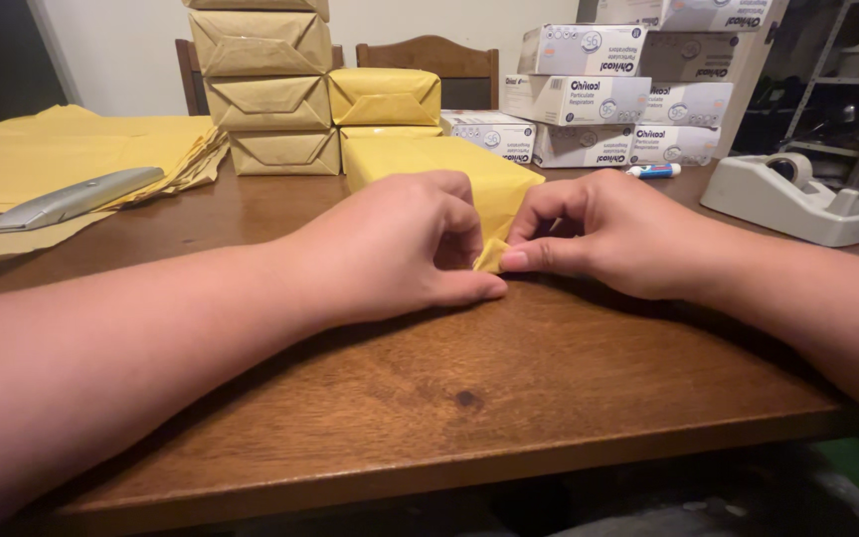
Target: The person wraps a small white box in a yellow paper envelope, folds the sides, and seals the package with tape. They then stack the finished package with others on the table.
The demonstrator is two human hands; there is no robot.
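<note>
— Two hands meet at the near end of the yellow parcel (469, 169). What are they doing?

— The left hand (400, 244) and the right hand (599, 234) both pinch the paper flap (490, 256) there. Fingers are curled shut on the fold, thumbs flat on the table (509, 388).

— Where is the parcel?

— In the middle of the table. Its long side runs from near to far, and the folded end points at the person.

— Is there room to move?

— Yes. Bare wood lies between the hands and the near edge. To the left there is open wood too, then a knife (74, 198) on loose paper sheets (62, 149).

— And far away?

— Wrapped parcels (265, 94) are stacked just behind, white boxes (608, 99) to their right. A tape holder (792, 197) sits far right, close to the table edge. A pen (654, 170) lies near the boxes.
</note>
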